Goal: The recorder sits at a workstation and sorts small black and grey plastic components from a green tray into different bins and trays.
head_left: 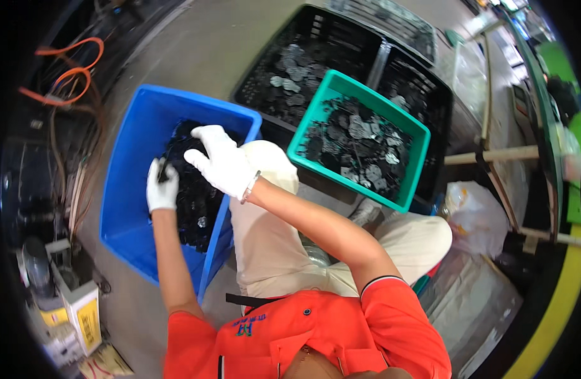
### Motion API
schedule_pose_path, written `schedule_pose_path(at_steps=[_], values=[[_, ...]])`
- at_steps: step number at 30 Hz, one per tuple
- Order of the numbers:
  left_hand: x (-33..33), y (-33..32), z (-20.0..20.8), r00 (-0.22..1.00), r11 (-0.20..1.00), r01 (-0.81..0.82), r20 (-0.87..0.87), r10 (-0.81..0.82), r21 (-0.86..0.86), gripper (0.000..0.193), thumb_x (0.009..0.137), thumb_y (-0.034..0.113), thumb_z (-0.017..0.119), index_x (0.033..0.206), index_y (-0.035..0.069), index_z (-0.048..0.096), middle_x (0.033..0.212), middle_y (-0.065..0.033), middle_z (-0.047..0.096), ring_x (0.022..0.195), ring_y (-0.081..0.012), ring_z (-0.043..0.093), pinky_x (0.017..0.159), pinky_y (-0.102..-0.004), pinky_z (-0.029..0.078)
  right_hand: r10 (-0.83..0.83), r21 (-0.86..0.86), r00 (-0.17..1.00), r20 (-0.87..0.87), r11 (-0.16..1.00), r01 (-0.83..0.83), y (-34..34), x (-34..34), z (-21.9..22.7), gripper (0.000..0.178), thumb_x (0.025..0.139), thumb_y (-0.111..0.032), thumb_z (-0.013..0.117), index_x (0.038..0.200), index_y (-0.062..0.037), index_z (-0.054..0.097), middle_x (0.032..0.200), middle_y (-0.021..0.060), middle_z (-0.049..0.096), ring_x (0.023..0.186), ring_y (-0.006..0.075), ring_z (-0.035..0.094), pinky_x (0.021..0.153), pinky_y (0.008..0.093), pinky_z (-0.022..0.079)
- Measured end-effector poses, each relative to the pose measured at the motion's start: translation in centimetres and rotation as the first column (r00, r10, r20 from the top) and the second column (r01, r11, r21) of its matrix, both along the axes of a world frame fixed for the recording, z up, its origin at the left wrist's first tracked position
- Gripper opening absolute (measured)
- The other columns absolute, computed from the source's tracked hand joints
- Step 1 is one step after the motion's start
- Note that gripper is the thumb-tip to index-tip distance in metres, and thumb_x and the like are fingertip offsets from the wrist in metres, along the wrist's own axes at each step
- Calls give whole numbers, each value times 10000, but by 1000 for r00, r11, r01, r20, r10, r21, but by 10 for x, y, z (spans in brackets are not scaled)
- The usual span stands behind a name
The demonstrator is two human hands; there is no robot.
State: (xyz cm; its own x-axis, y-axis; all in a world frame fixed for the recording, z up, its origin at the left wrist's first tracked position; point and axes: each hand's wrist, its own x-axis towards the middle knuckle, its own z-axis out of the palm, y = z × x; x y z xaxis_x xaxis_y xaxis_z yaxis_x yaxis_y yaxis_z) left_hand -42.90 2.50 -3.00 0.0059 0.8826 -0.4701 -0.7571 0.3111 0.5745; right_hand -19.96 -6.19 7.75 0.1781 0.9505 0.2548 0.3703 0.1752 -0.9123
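Inside a deep blue bin (129, 227) on my left lies a heap of small black plastic parts (199, 211). My left hand (161, 189), in a white glove, is closed with a small black piece (163, 170) pinched at its fingertips, above the heap's left side. Over the bin's right half is my right hand (219, 163), also gloved, its thumb and fingers apart and nothing visible in them. Its palm hides some of the parts below. To the right, a green tray (366, 187) holds many black and grey flat parts (360, 129).
Black perforated crates (350, 31) with more dark parts stand behind and under the green tray. Orange tubing (82, 69) and cables hang at the far left. A plastic bag (473, 211) and a wooden frame (492, 155) are on the right. My bent knees lie between bin and tray.
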Motion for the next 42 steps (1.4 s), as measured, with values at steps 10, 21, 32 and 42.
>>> schedule_pose_path(at_steps=[10,21,32,42], values=[[-40,-14,-68,-449,925,311,-892,-57,-216,538,750,376,651,1141,20,547,1171,-176,539,1123,-317,477,970,-381,353,-339,-93,586,736,807,583,-120,231,-60,208,801,-268,596,850,-67,621,821,135,563,793,304,573,700,397,472],[286,-48,101,18,-266,964,-988,156,-25,348,767,183,624,1090,73,552,981,-119,561,890,-249,571,780,-362,468,-320,-331,846,427,815,475,-142,251,-68,244,847,-247,530,772,-20,582,710,159,614,609,307,574,596,377,449],[334,-44,63,-244,-222,954,-953,-178,-202,218,750,4,551,960,29,606,708,-82,608,642,-151,566,607,-276,465,-106,-433,638,762,650,625,-143,354,-40,159,793,-221,548,874,-94,602,797,144,639,783,314,617,698,400,480],[371,-32,80,-137,54,978,-820,-556,-201,217,838,13,418,1023,12,531,802,-98,570,699,-164,562,633,-289,449,-54,-401,676,735,768,499,-144,375,-61,169,797,-226,564,780,-60,588,788,170,602,796,331,590,706,412,461]])
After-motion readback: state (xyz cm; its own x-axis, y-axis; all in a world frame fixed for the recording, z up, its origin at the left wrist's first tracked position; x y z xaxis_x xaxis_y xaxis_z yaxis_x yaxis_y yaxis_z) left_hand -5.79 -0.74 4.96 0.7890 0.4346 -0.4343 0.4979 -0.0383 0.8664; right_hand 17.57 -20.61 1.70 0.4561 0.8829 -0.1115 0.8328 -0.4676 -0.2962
